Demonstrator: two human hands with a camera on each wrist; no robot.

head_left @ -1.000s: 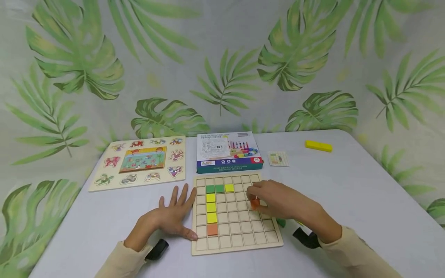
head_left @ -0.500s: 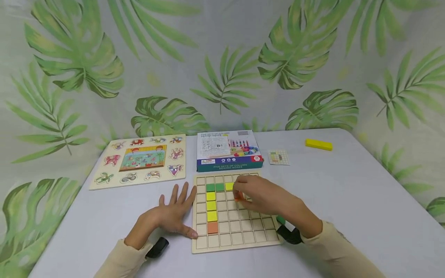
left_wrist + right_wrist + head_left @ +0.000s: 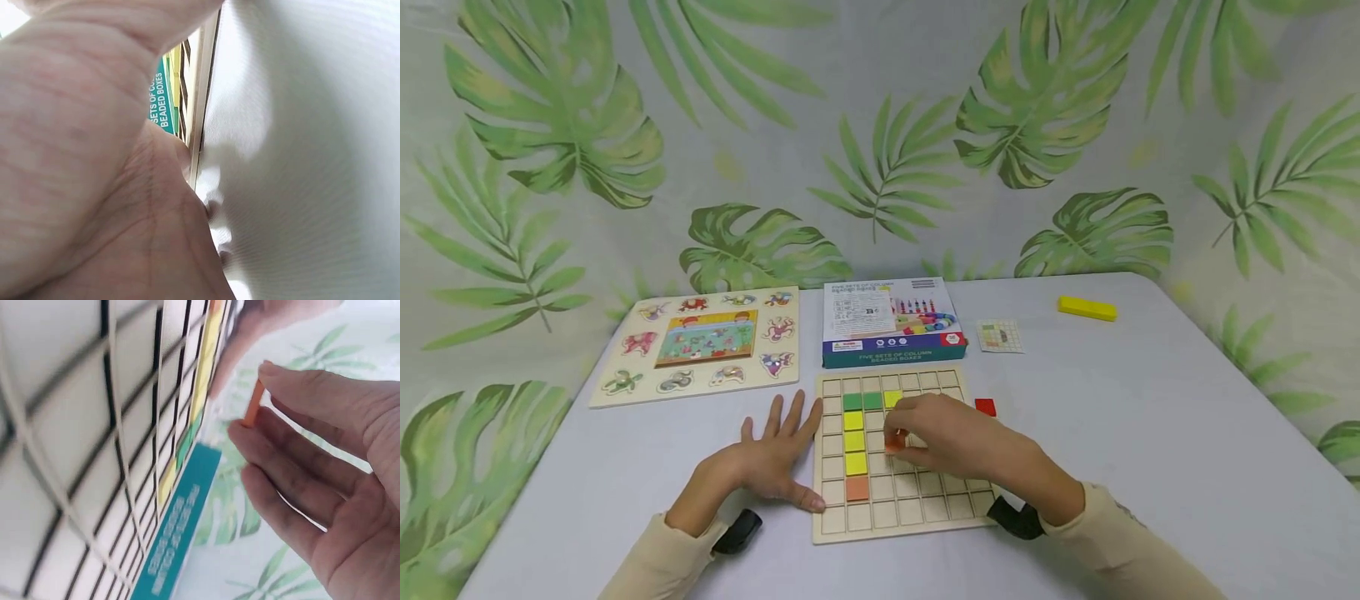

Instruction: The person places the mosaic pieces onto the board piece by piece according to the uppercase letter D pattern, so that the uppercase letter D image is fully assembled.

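Note:
In the head view a wooden grid board [image 3: 917, 510] lies on the table. A row of two green tiles [image 3: 862, 401] and a yellow tile [image 3: 892, 398] is set in it. Below the first green tile run three yellow tiles [image 3: 854, 442], then an orange tile [image 3: 857, 488]. My right hand [image 3: 951, 429] pinches another orange tile [image 3: 253, 403] between thumb and fingers, over the board's middle. My left hand [image 3: 775, 458] rests with fingers spread at the board's left edge, thumb on its rim. In the left wrist view, the palm [image 3: 144, 237] covers much of the picture.
A red tile [image 3: 985, 407] lies just right of the board. Behind the board stand a bead-set box [image 3: 891, 325] and a small pattern card [image 3: 1000, 336]. A sea-animal puzzle [image 3: 707, 346] sits at the left, a yellow bar [image 3: 1086, 308] at the back right.
My right hand has carried the orange tile leftward from the board's right side to its middle. The red tile has come into view, and the forearm now hides a green piece. My left hand stays put.

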